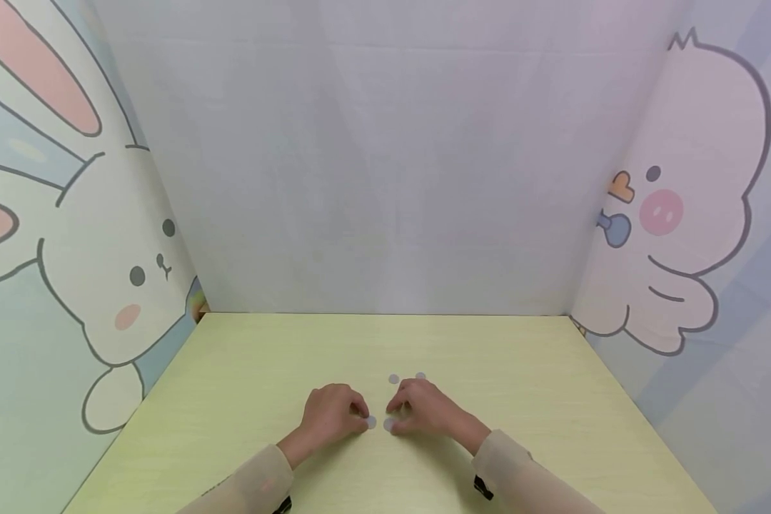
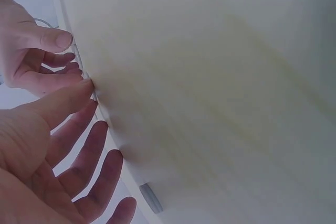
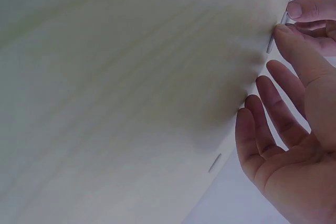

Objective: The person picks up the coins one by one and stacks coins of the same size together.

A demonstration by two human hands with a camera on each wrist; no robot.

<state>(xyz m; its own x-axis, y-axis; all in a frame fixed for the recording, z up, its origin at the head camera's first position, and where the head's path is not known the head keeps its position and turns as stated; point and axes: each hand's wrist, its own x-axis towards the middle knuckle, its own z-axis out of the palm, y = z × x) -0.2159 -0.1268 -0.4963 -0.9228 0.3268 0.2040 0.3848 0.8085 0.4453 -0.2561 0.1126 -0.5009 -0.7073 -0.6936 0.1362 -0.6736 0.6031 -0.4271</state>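
Several small flat grey discs lie on the pale yellow wooden table. At the left near disc [image 1: 371,422], my left hand [image 1: 336,414] has thumb and index fingertip at its edge, pinching it low on the tabletop. Just right of it, my right hand [image 1: 427,408] pinches the right near disc [image 1: 389,425] between thumb and index finger. The other fingertips of the left hand [image 2: 68,156] rest along the surface in the left wrist view. Those of the right hand [image 3: 294,114] do likewise in the right wrist view. Both thumbs are close together.
Beyond the hands lie a far left disc [image 1: 394,379] and a far right disc [image 1: 420,375], the latter partly behind the right hand. The wooden table [image 1: 263,350] ends at a grey cloth backdrop [image 1: 385,178]. Printed cartoon panels flank both sides.
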